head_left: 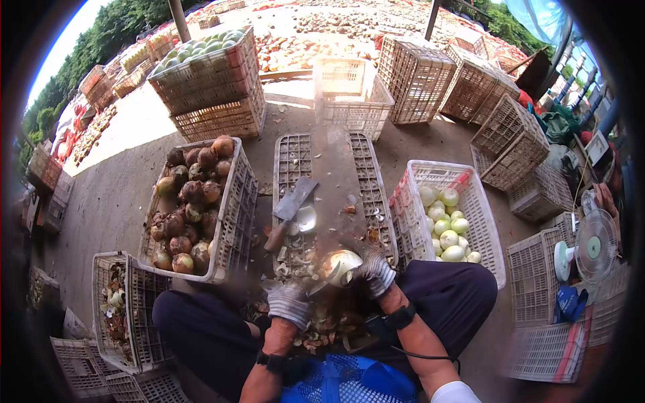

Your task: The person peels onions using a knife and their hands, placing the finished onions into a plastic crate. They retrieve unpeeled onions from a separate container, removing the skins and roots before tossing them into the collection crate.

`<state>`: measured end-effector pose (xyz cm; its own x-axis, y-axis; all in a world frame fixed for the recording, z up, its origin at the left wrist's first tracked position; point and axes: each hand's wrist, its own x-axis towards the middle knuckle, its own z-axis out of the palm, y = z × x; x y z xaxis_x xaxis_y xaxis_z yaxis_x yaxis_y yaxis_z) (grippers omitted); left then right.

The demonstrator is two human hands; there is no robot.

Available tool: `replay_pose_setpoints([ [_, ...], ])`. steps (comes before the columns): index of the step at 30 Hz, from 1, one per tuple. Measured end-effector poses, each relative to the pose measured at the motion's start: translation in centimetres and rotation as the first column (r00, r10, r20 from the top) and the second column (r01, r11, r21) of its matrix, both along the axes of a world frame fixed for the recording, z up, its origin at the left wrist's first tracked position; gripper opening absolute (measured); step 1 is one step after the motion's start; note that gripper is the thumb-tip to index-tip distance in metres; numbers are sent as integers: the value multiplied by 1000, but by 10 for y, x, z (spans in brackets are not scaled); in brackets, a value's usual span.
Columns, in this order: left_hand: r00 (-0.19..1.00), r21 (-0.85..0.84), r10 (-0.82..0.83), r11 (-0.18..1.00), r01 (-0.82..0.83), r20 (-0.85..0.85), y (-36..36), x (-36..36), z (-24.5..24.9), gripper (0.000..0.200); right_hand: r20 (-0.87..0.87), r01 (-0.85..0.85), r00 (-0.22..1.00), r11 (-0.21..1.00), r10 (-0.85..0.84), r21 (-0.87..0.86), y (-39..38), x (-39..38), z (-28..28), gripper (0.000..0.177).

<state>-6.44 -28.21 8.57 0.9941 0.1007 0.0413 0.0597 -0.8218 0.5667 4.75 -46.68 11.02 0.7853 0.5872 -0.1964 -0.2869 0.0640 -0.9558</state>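
My right hand [376, 273], in a striped work glove, is closed round a partly peeled onion [341, 266] above the near end of a wooden board [334, 174]. My left hand [289, 302], gloved as well, is closed low at the board's left side. From it a short pale blade [317, 288], seemingly a small knife, points toward the onion; its handle is hidden in the glove. A cleaver [296, 199] with a wooden handle lies across the board's left edge. Beside it sits a white, shiny curved piece [306, 218]. Onion skins [329, 326] are heaped below my hands.
A crate of unpeeled brown onions [191, 208] stands at left, a crate of peeled onions [449, 221] at right. A crate with scraps [115, 302] is near my left knee. Stacked crates [215, 87] stand ahead, and a fan [594, 246] is at far right.
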Motion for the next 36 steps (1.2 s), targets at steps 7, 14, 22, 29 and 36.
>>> replay_pose_setpoints([
  [7, 969, 26, 44, 999, -39, -242, 1, 12, -8, 32, 209, 43, 977, 999, -36, -30, 2, 7, -22, 97],
  [14, 937, -132, 106, 979, -158, -333, -4, 14, -18, 30, -90, 78, 994, 983, -63, 164, 5, 2, -23, 105],
  [22, 987, -64, 83, 994, -93, -140, -10, 4, 2, 30, -162, 114, 984, 967, -78, 227, 6, 1, -31, 102],
  [29, 949, -15, 51, 998, -59, -311, -6, 15, 20, 28, -94, 114, 991, 981, -101, 156, 2, 3, -38, 103],
  [36, 914, -58, 117, 987, -151, -390, 0, 14, -6, 30, -77, 124, 991, 977, -112, 176, 4, 2, -27, 106],
])
